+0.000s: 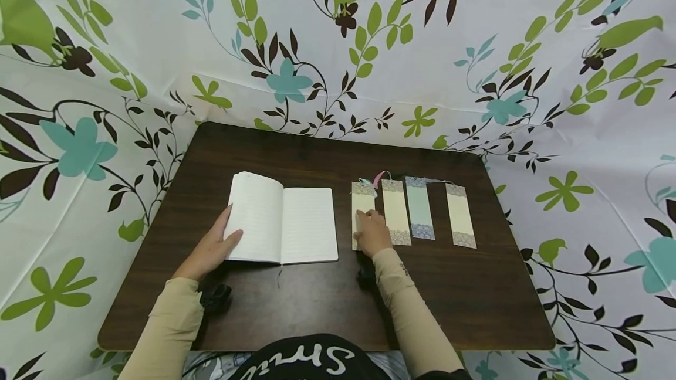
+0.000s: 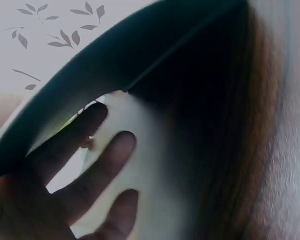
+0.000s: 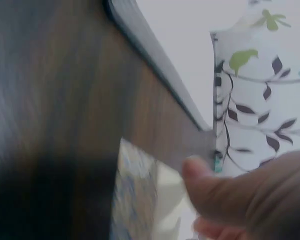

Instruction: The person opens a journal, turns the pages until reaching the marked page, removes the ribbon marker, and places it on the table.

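Observation:
An open notebook (image 1: 308, 224) with lined white pages lies left of the middle of the table. My left hand (image 1: 213, 245) grips its left edge, thumb on the page; in the left wrist view the fingers (image 2: 117, 150) reach in behind the dark cover (image 2: 90, 65). My right hand (image 1: 374, 232) is over the leftmost cream bookmark (image 1: 362, 191), fingertips at its middle and part of it hidden. In the right wrist view the thumb (image 3: 210, 187) stretches out beside the bookmark's patterned end (image 3: 135, 195).
A second cream bookmark (image 1: 395, 204), a pale green bookmark (image 1: 419, 207) and another cream bookmark (image 1: 461, 210) lie in a row to the right, with tassels at their tops. The dark wooden table (image 1: 317, 315) stands against a leaf-and-bird patterned cloth (image 1: 369, 98).

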The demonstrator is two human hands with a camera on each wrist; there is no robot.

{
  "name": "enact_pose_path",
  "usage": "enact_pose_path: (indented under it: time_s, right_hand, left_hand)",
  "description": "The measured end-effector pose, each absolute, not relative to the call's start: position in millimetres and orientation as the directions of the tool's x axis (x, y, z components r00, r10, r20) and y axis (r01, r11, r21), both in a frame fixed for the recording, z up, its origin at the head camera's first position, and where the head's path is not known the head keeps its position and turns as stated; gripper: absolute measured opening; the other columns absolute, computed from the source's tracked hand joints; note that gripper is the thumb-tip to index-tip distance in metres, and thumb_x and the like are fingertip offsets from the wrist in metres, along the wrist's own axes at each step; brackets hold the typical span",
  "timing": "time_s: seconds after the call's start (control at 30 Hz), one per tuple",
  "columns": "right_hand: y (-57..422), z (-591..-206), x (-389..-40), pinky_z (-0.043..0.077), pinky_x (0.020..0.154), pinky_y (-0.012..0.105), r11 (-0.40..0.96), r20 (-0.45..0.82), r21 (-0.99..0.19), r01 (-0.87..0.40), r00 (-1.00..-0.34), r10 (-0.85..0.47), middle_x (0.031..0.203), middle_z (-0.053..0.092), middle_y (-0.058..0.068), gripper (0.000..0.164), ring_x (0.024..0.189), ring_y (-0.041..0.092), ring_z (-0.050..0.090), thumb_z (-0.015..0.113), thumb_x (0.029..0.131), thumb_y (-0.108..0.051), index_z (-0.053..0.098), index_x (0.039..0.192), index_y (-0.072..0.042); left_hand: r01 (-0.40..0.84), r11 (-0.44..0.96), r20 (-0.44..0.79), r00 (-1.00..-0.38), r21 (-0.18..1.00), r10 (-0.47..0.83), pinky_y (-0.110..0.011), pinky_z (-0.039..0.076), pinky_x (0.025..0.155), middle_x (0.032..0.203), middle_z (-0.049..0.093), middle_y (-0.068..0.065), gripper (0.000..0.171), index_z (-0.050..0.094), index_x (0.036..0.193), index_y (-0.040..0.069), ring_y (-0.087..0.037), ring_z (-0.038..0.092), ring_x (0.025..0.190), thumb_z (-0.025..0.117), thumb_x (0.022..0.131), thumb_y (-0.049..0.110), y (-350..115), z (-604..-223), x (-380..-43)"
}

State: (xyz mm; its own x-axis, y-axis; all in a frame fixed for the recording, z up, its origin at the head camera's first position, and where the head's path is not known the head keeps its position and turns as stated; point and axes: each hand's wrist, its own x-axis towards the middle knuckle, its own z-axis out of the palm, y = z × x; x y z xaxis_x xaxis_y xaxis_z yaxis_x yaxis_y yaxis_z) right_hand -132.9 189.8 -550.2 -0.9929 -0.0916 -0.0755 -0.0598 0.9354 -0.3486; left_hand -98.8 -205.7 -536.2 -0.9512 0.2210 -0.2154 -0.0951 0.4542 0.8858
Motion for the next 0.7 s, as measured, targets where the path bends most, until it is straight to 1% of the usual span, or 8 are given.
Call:
enact_pose_path:
  time_s: [0.23, 0.27, 0.33, 0.4, 0.47, 0.5, 0.57, 0.7]
  right_hand:
    - [159.0, -557.3, -125.0, 0.045, 0.100, 0.055, 0.869, -0.053, -0.389, -0.305, -0.935, -0.351, 0.140, 0.054, 0.018, 0.055, 0.126, 0.039, 0.052, 0.071, 0.097, -0.019, 0.052, 0.147, -0.006]
    - [155.5, -557.4, -123.5, 0.045, 0.101, 0.053, 0.855, -0.058, -0.402, -0.327, -0.923, -0.380, 0.140, 0.054, 0.018, 0.054, 0.126, 0.038, 0.052, 0.070, 0.098, -0.018, 0.052, 0.147, -0.005]
    - [151.2, -557.0, -121.7, 0.044, 0.104, 0.051, 0.836, -0.068, -0.423, -0.350, -0.907, -0.415, 0.140, 0.055, 0.017, 0.052, 0.126, 0.037, 0.053, 0.067, 0.100, -0.017, 0.051, 0.148, -0.004]
    - [149.6, -555.3, -120.5, 0.043, 0.107, 0.049, 0.823, -0.072, -0.458, -0.334, -0.909, -0.409, 0.142, 0.054, 0.019, 0.049, 0.129, 0.037, 0.052, 0.063, 0.102, -0.014, 0.049, 0.148, -0.002]
    - [149.3, -553.1, -120.7, 0.040, 0.111, 0.048, 0.814, -0.062, -0.504, -0.289, -0.928, -0.368, 0.145, 0.052, 0.021, 0.048, 0.134, 0.038, 0.049, 0.058, 0.104, -0.011, 0.047, 0.149, 0.000]
    - [149.4, -552.0, -121.2, 0.038, 0.112, 0.048, 0.807, -0.047, -0.526, -0.268, -0.938, -0.343, 0.146, 0.050, 0.022, 0.047, 0.136, 0.038, 0.047, 0.056, 0.104, -0.009, 0.045, 0.149, 0.002]
    - [148.6, -549.5, -122.1, 0.035, 0.115, 0.049, 0.783, 0.003, -0.574, -0.241, -0.957, -0.291, 0.150, 0.045, 0.024, 0.048, 0.141, 0.039, 0.042, 0.052, 0.105, -0.005, 0.041, 0.151, 0.003]
    - [144.6, -545.3, -125.5, 0.031, 0.117, 0.050, 0.725, 0.147, -0.609, -0.321, -0.944, -0.294, 0.158, 0.035, 0.022, 0.051, 0.147, 0.036, 0.033, 0.054, 0.104, -0.005, 0.039, 0.153, 0.001]
  left_hand:
    - [-0.032, 0.416, -0.127, -0.972, 0.909, 0.200, -0.071, 0.024, 0.111, 0.168, 0.001, -0.023, 0.079, -0.004, 0.164, 0.017, -0.054, 0.017, 0.147, 0.050, 0.107, 0.024, -200.1, -519.5, -98.5]
    - [-0.037, 0.401, -0.127, -0.971, 0.915, 0.201, -0.069, 0.030, 0.108, 0.167, 0.007, -0.026, 0.078, -0.005, 0.164, 0.019, -0.055, 0.026, 0.144, 0.049, 0.108, 0.025, -197.9, -514.9, -98.5]
    - [-0.032, 0.364, -0.123, -0.966, 0.931, 0.229, -0.070, 0.031, 0.108, 0.165, 0.011, -0.029, 0.076, -0.008, 0.164, 0.020, -0.057, 0.027, 0.142, 0.044, 0.110, 0.029, -190.7, -505.2, -98.9]
    - [-0.002, 0.357, -0.111, -0.952, 0.934, 0.286, -0.069, 0.034, 0.106, 0.160, 0.023, -0.033, 0.069, -0.006, 0.164, 0.021, -0.055, 0.034, 0.140, 0.036, 0.112, 0.033, -179.6, -499.0, -98.8]
    - [0.063, 0.374, -0.084, -0.928, 0.925, 0.364, -0.067, 0.034, 0.107, 0.155, 0.036, -0.032, 0.061, 0.006, 0.165, 0.017, -0.051, 0.040, 0.138, 0.033, 0.112, 0.034, -164.3, -498.8, -97.6]
    - [0.114, 0.405, -0.067, -0.912, 0.907, 0.406, -0.068, 0.030, 0.110, 0.157, 0.035, -0.029, 0.058, 0.012, 0.164, 0.014, -0.050, 0.036, 0.142, 0.032, 0.113, 0.033, -155.5, -501.2, -96.3]
    - [0.211, 0.495, -0.053, -0.883, 0.843, 0.467, -0.066, 0.032, 0.110, 0.157, 0.039, -0.024, 0.053, 0.028, 0.161, 0.011, -0.047, 0.039, 0.141, 0.036, 0.112, 0.031, -138.5, -510.4, -91.8]
    - [0.365, 0.680, -0.072, -0.849, 0.635, 0.523, -0.071, 0.032, 0.106, 0.161, 0.036, -0.016, 0.050, 0.046, 0.154, 0.013, -0.046, 0.037, 0.142, 0.050, 0.108, 0.033, -113.4, -531.2, -79.7]
